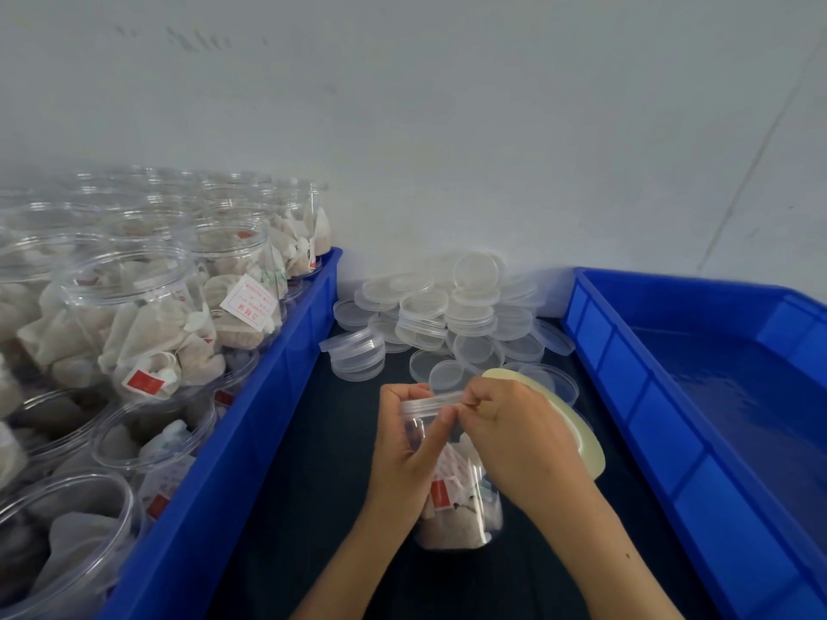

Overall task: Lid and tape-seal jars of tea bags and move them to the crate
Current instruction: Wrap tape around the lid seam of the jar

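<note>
A clear jar of tea bags (461, 507) stands on the dark table between two blue crates, with a clear lid (429, 402) on top. My left hand (405, 445) grips the jar's upper part just under the lid. My right hand (519, 434) holds a roll of pale tape (577, 422) and pinches at the lid's rim, where tape meets the jar. The blue crate (698, 396) on the right holds no jars.
A blue crate (286, 382) on the left is packed with several open jars of tea bags (147, 319). A heap of several loose clear lids (447, 315) lies at the back of the table against the white wall.
</note>
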`<act>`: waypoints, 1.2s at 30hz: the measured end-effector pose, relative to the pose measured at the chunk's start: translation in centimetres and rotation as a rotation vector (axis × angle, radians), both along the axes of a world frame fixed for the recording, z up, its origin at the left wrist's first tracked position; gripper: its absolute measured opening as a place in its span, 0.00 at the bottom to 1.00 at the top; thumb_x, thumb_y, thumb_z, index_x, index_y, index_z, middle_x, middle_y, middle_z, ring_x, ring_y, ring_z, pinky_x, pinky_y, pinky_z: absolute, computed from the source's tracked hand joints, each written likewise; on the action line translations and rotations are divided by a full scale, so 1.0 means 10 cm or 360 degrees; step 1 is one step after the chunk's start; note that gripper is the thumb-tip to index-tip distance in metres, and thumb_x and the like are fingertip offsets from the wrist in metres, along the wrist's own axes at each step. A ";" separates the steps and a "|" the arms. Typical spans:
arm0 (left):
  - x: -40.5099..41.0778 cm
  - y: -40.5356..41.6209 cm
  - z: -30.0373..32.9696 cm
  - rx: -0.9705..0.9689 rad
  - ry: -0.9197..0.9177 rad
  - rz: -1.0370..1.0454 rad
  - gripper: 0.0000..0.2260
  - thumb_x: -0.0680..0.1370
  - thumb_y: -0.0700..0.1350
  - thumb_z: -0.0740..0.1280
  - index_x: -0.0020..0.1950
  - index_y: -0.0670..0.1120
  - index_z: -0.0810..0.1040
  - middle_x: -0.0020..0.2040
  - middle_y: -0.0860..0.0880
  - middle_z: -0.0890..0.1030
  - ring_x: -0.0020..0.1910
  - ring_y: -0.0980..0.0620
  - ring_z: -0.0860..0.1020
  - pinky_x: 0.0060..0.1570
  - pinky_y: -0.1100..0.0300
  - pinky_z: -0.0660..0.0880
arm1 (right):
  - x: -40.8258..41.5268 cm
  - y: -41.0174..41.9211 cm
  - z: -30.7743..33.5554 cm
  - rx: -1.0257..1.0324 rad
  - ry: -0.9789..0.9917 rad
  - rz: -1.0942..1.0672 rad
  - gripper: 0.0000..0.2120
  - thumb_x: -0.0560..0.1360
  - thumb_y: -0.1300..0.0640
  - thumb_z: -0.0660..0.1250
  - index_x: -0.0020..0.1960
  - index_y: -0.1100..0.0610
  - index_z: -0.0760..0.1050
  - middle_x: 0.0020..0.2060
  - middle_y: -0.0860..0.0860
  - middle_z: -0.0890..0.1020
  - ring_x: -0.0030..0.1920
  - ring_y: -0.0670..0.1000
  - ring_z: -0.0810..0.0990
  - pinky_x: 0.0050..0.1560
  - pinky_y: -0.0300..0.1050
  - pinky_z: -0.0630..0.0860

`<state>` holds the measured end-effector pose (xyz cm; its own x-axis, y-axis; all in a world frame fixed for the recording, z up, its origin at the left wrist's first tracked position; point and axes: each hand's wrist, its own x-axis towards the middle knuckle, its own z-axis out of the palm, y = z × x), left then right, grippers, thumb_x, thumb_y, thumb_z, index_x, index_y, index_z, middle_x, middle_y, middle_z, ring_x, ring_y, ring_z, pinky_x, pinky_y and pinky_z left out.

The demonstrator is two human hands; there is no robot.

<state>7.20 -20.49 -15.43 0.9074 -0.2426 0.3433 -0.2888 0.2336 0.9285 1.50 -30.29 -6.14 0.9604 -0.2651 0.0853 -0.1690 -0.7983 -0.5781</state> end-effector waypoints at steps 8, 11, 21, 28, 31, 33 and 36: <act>0.00 -0.03 0.01 0.0029 -0.0005 0.0084 0.16 0.70 0.51 0.69 0.53 0.49 0.69 0.42 0.63 0.80 0.39 0.62 0.81 0.39 0.69 0.77 | 0.01 -0.07 -0.01 -0.0070 -0.0018 0.0043 0.11 0.79 0.54 0.62 0.38 0.51 0.75 0.37 0.50 0.79 0.36 0.50 0.79 0.43 0.53 0.81; -0.02 -0.05 0.02 0.0019 -0.0027 0.0179 0.16 0.70 0.52 0.71 0.52 0.49 0.70 0.44 0.66 0.80 0.40 0.63 0.81 0.38 0.71 0.75 | 0.01 -0.10 -0.03 -0.0106 -0.0020 0.0034 0.11 0.80 0.52 0.61 0.39 0.48 0.73 0.37 0.48 0.77 0.36 0.48 0.79 0.43 0.49 0.80; -0.05 -0.06 0.07 0.0014 -0.0004 0.0360 0.24 0.61 0.58 0.74 0.49 0.47 0.73 0.49 0.60 0.80 0.42 0.59 0.82 0.37 0.67 0.78 | 0.01 -0.14 0.01 -0.0706 0.0139 0.0208 0.09 0.81 0.54 0.56 0.57 0.53 0.72 0.52 0.51 0.78 0.50 0.50 0.78 0.51 0.44 0.75; -0.08 -0.07 0.05 -0.0002 -0.0042 0.0280 0.25 0.62 0.57 0.76 0.49 0.44 0.73 0.52 0.55 0.79 0.49 0.49 0.83 0.41 0.53 0.82 | -0.04 -0.32 -0.01 -0.0718 0.0181 0.0255 0.17 0.83 0.47 0.47 0.50 0.53 0.72 0.45 0.49 0.77 0.46 0.49 0.76 0.50 0.46 0.74; -0.07 -0.05 0.04 0.0006 -0.0064 0.0216 0.24 0.62 0.55 0.75 0.49 0.43 0.73 0.53 0.53 0.79 0.49 0.49 0.83 0.42 0.53 0.82 | -0.05 -0.41 -0.01 -0.0564 0.0254 0.0269 0.22 0.80 0.37 0.44 0.41 0.47 0.69 0.39 0.47 0.77 0.43 0.46 0.75 0.52 0.50 0.77; -0.04 -0.04 0.04 0.0005 -0.0064 0.0163 0.25 0.61 0.54 0.77 0.49 0.42 0.73 0.54 0.53 0.79 0.49 0.51 0.83 0.41 0.57 0.82 | -0.06 -0.46 -0.01 -0.0644 0.0263 0.0328 0.25 0.75 0.30 0.41 0.43 0.46 0.68 0.39 0.45 0.77 0.41 0.45 0.75 0.49 0.48 0.77; 0.02 -0.01 0.04 -0.0026 -0.0029 0.0052 0.25 0.60 0.52 0.79 0.48 0.41 0.73 0.55 0.49 0.79 0.49 0.53 0.83 0.42 0.60 0.80 | -0.06 -0.50 0.02 -0.0631 0.0281 0.0402 0.24 0.76 0.30 0.43 0.44 0.45 0.69 0.36 0.44 0.77 0.37 0.42 0.75 0.40 0.40 0.72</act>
